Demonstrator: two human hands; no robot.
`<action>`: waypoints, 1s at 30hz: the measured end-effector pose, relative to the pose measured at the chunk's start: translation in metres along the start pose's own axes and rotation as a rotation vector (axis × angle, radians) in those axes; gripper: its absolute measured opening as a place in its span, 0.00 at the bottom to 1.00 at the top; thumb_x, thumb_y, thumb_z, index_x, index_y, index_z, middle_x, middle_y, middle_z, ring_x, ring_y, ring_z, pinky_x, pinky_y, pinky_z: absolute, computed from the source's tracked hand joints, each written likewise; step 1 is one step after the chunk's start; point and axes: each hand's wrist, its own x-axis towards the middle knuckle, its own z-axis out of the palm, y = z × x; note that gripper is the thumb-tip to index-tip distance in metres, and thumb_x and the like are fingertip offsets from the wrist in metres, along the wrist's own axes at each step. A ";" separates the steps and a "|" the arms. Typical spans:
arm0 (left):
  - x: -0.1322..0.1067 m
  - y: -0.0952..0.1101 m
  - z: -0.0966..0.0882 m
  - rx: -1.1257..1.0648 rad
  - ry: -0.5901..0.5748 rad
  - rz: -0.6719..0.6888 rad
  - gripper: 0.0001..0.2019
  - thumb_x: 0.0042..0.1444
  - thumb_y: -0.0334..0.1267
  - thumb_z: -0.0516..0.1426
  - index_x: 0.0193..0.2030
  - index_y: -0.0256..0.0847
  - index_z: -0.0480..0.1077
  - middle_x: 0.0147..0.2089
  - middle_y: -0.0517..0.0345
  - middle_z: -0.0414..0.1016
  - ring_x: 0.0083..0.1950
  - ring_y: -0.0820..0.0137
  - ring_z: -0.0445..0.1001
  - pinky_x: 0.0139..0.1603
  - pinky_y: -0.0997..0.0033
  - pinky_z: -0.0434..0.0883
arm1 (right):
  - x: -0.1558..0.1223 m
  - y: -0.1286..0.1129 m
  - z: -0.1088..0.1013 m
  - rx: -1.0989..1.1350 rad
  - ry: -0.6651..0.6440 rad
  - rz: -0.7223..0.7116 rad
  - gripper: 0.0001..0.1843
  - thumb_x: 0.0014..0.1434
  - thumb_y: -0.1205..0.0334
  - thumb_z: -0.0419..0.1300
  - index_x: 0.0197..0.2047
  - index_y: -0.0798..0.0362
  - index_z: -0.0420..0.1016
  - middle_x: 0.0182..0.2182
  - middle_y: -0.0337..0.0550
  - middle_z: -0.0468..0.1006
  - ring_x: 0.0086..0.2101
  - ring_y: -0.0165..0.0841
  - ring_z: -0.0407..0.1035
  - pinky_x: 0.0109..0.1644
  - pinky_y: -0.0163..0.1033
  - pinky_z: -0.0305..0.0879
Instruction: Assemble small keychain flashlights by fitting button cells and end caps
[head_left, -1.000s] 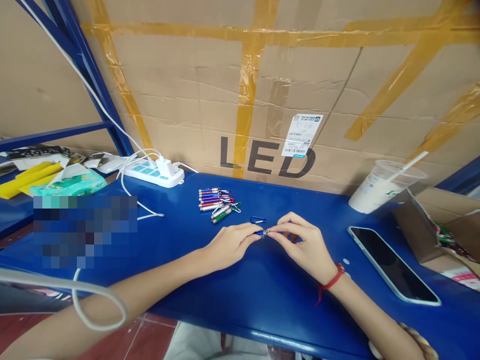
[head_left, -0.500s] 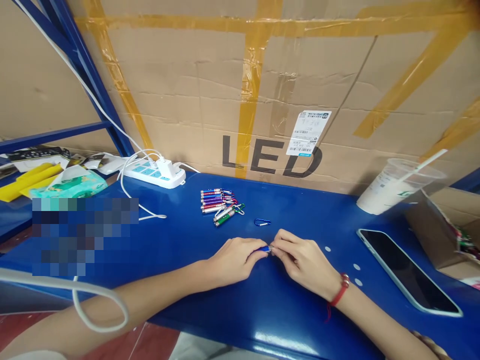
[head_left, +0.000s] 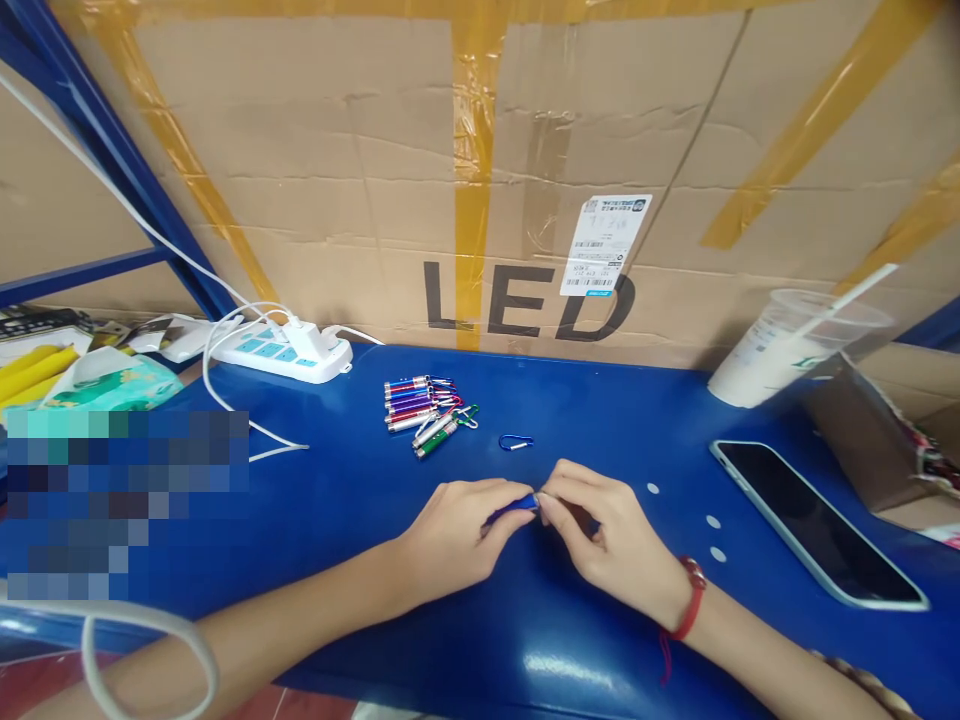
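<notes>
My left hand (head_left: 461, 535) is closed round a small blue keychain flashlight (head_left: 517, 506), held just above the blue table (head_left: 360, 520). My right hand (head_left: 600, 535) pinches the flashlight's right end with thumb and forefinger; a red cord circles that wrist. A loose blue carabiner clip (head_left: 516, 442) lies on the table just beyond my hands. Farther back rests a pile of several coloured keychain flashlights (head_left: 424, 408).
A phone (head_left: 814, 525) lies face up at the right, with a lidded plastic cup and straw (head_left: 780, 355) and an open cardboard box (head_left: 892, 430) behind it. A white power strip (head_left: 285, 352) with cables sits back left. Small round white discs (head_left: 712, 522) dot the table.
Both hands have drawn nearer to me along the table, away from the carabiner clip, still gripping the blue flashlight. The camera has tilted and shifted slightly.
</notes>
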 end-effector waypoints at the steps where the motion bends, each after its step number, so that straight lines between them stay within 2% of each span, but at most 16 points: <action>1: 0.001 0.000 0.000 -0.032 0.022 0.003 0.10 0.61 0.36 0.49 0.41 0.40 0.71 0.36 0.57 0.78 0.35 0.72 0.75 0.38 0.76 0.70 | 0.001 0.001 -0.001 0.014 -0.002 0.010 0.17 0.63 0.65 0.48 0.23 0.53 0.63 0.21 0.38 0.64 0.22 0.26 0.60 0.26 0.31 0.57; 5: 0.003 -0.001 0.000 -0.067 0.049 -0.004 0.10 0.60 0.36 0.51 0.44 0.40 0.71 0.39 0.57 0.78 0.38 0.72 0.75 0.41 0.77 0.70 | 0.002 0.005 -0.005 0.019 -0.035 0.047 0.16 0.64 0.64 0.48 0.24 0.54 0.66 0.23 0.39 0.67 0.24 0.26 0.62 0.29 0.31 0.59; 10: 0.001 -0.006 0.005 0.051 0.087 0.007 0.11 0.61 0.38 0.50 0.43 0.41 0.72 0.31 0.59 0.76 0.29 0.74 0.73 0.30 0.78 0.68 | 0.001 0.009 -0.004 -0.073 -0.068 -0.009 0.17 0.64 0.64 0.46 0.25 0.54 0.67 0.25 0.39 0.68 0.24 0.26 0.63 0.30 0.31 0.59; 16: -0.007 -0.005 0.013 0.272 0.122 0.108 0.17 0.64 0.39 0.44 0.40 0.38 0.72 0.26 0.58 0.73 0.24 0.74 0.72 0.23 0.77 0.65 | -0.004 0.008 0.003 -0.228 -0.075 -0.070 0.19 0.64 0.66 0.44 0.24 0.54 0.65 0.22 0.39 0.66 0.21 0.26 0.60 0.25 0.31 0.57; 19: -0.008 -0.002 0.013 0.379 0.131 0.189 0.19 0.65 0.39 0.41 0.39 0.35 0.71 0.23 0.59 0.72 0.21 0.73 0.71 0.19 0.75 0.62 | -0.005 0.006 0.006 -0.163 -0.067 -0.027 0.20 0.64 0.66 0.44 0.21 0.54 0.64 0.19 0.38 0.65 0.20 0.26 0.60 0.25 0.31 0.57; 24: -0.007 -0.001 0.013 0.490 0.140 0.308 0.18 0.66 0.36 0.39 0.38 0.33 0.68 0.21 0.61 0.69 0.18 0.74 0.69 0.17 0.74 0.59 | -0.005 0.003 0.009 -0.009 -0.092 0.126 0.23 0.63 0.65 0.46 0.17 0.54 0.62 0.16 0.37 0.66 0.18 0.25 0.60 0.23 0.32 0.56; 30: -0.005 -0.005 0.015 0.509 0.132 0.338 0.18 0.66 0.35 0.39 0.40 0.32 0.68 0.22 0.62 0.69 0.20 0.74 0.71 0.18 0.73 0.62 | -0.002 0.003 0.007 0.097 -0.154 0.226 0.22 0.62 0.63 0.47 0.17 0.54 0.66 0.16 0.37 0.68 0.18 0.25 0.61 0.22 0.31 0.56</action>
